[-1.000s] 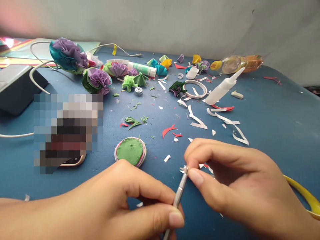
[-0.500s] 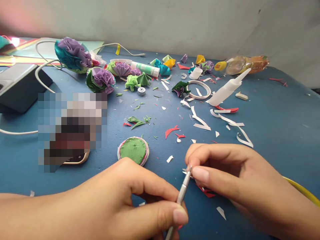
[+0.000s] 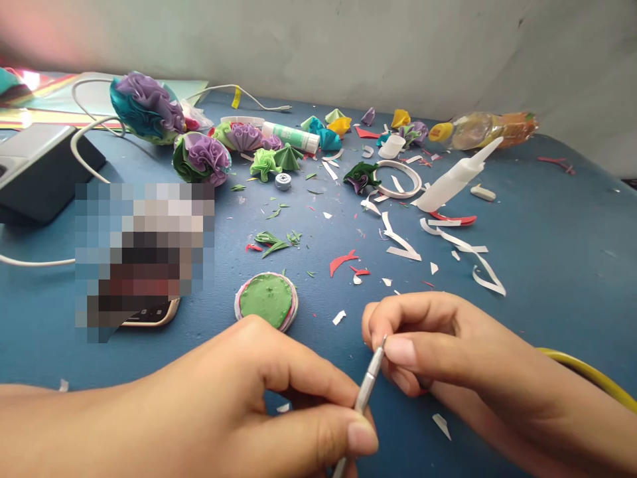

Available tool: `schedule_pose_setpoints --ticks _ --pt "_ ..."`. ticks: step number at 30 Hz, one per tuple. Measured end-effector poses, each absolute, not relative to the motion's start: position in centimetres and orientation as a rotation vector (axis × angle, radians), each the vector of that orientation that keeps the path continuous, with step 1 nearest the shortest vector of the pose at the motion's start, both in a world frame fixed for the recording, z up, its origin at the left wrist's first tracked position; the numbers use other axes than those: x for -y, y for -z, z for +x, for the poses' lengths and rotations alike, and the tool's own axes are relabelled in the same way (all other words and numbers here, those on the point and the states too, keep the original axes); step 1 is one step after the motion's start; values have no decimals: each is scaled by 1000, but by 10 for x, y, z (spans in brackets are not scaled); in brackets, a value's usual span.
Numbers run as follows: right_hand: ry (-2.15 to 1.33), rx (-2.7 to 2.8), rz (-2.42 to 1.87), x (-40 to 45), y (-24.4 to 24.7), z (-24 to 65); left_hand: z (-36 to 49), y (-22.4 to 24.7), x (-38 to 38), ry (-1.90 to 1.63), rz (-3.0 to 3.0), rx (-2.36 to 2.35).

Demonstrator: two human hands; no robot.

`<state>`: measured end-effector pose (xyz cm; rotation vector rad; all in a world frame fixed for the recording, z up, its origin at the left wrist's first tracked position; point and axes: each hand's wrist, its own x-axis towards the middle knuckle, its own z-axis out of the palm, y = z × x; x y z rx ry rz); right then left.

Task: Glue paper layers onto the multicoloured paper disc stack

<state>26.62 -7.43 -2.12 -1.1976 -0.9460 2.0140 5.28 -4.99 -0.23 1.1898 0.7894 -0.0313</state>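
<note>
Between the thumb and fingers of my left hand is a slim silver pen-like metal tool, slanting up to the right. Its thin tip meets the fingertips of my right hand. The right thumb and index finger are pinched together there; whatever lies between them is hidden. Just beyond my left hand lies a round disc, green on top with a pink and white rim, partly covered by that hand. A small white paper scrap rests between the disc and my right hand.
Folded paper flowers, a glue stick, a tape ring, a white squeeze bottle and a plastic drink bottle lie farther back. A phone, a dark box and a white cable are at left.
My right hand has turned slightly and its fingers have curled more around the tool's tip. White bits that showed beside the tip are now out of sight. The left hand has hardly moved.
</note>
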Motion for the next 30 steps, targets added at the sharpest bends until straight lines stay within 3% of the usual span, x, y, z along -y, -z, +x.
schedule_pose_setpoints --ticks 25,30 --pt "-2142 1049 -1232 74 19 268 49 -1 57 11 1337 -970" --pt "-1866 1232 -1368 76 21 273 50 -1 54 65 1348 -982"
